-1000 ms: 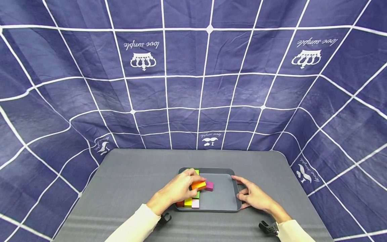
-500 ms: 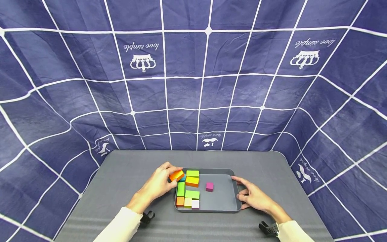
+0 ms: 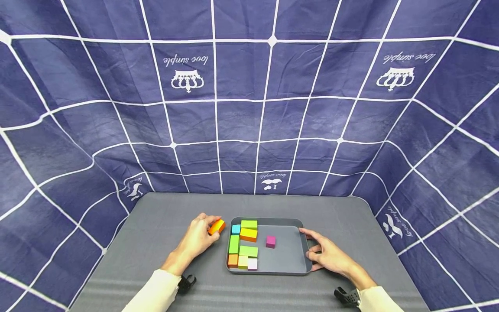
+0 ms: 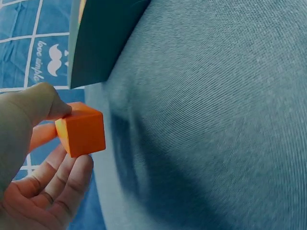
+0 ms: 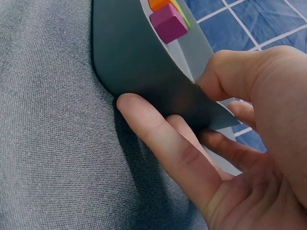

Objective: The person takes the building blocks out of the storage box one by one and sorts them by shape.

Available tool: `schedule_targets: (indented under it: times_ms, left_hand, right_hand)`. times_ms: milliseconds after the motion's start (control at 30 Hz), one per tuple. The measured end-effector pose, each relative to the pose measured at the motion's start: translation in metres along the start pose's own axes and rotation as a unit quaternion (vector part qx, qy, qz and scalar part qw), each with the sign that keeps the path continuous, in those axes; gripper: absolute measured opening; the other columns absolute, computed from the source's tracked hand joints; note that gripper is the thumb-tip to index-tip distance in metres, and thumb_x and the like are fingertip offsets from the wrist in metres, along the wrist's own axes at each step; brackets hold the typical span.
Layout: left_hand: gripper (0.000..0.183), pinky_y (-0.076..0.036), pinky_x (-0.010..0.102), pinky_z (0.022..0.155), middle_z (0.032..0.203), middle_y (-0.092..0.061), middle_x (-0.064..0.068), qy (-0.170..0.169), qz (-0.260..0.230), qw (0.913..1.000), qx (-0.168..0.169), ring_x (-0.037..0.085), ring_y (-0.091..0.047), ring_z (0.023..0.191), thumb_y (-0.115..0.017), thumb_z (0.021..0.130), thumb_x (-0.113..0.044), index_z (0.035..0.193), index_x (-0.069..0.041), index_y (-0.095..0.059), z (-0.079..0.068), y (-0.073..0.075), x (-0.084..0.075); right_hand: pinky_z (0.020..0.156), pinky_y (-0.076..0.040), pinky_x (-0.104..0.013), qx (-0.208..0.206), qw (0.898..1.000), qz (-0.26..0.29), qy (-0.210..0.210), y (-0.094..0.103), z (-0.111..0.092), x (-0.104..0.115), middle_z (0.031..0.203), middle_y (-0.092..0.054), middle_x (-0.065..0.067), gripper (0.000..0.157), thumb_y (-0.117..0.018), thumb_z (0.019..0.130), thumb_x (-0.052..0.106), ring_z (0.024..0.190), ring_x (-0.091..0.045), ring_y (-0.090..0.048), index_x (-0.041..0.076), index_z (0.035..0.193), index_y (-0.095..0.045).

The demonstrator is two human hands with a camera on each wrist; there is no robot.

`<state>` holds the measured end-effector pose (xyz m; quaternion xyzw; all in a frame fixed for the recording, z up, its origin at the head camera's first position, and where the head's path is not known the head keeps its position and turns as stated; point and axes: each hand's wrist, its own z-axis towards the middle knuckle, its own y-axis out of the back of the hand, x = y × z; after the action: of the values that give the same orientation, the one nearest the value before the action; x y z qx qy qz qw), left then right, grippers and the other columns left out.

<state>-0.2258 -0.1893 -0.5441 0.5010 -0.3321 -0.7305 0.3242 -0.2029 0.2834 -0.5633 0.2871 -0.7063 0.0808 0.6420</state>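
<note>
While your left hand [image 3: 196,236] pinches an orange block [image 3: 217,227] between thumb and fingers, that block is outside the grey tray [image 3: 288,255], near its left rim but apart from it, over the grey tabletop [image 3: 175,208]. Seen from the left wrist, your thumb lies against the block and more fingers bend loosely below it. Your right hand [image 3: 331,255] grasps nothing; its fingers are spread and unclenched, with tips touching the rim and outer face of the tray's right wall. Inside the tray, you have a light-blue block [image 3: 236,229] at the far left, a lime-green block [image 3: 249,224] along the far wall, a yellow-and-orange block [image 3: 248,234] just nearer to you, a long green block [image 3: 234,244] beside the left wall and a crosswise green block [image 3: 248,251] next to it. Along the near wall sit an orange cube [image 3: 232,260] in the left corner, a pale yellow block [image 3: 242,261] and a whitish-pink block [image 3: 252,263]. Apart from these, a magenta cube [image 3: 270,242] stands toward the tray's middle. Behind your tabletop hangs a navy curtain [image 3: 234,121] with white grid lines
</note>
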Motion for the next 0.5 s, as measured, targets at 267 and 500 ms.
schedule_targets:
  times_ms: [267, 500]
  left_hand:
    - [0.044, -0.061, 0.035, 0.081, 0.103, -0.075, 0.014, 0.025, -0.007, 0.9995, -0.018, 0.017, -0.066, 0.085, -0.091, 0.085, -0.005, 0.128, -0.003, -0.086, 0.008, -0.015, 0.007]
    - [0.046, -0.061, 0.036, 0.080, 0.098, -0.075, 0.013, 0.068, -0.021, 0.9973, -0.018, 0.019, -0.069, 0.085, -0.103, 0.087, -0.015, 0.128, -0.003, -0.086, 0.008, -0.017, 0.008]
  right_hand:
    - [0.075, -0.074, -0.049, -0.003, 1.000, 0.021, 0.010, 0.000, -0.002, 0.001, 0.166, -0.034, -0.045, 0.085, -0.071, 0.107, -0.006, 0.102, -0.027, -0.079, 0.001, 0.181, -0.030]
    - [0.076, -0.074, -0.049, -0.006, 1.000, 0.021, 0.004, 0.000, -0.001, -0.002, 0.167, -0.033, -0.043, 0.086, -0.071, 0.106, -0.005, 0.104, -0.024, -0.078, 0.003, 0.182, -0.031]
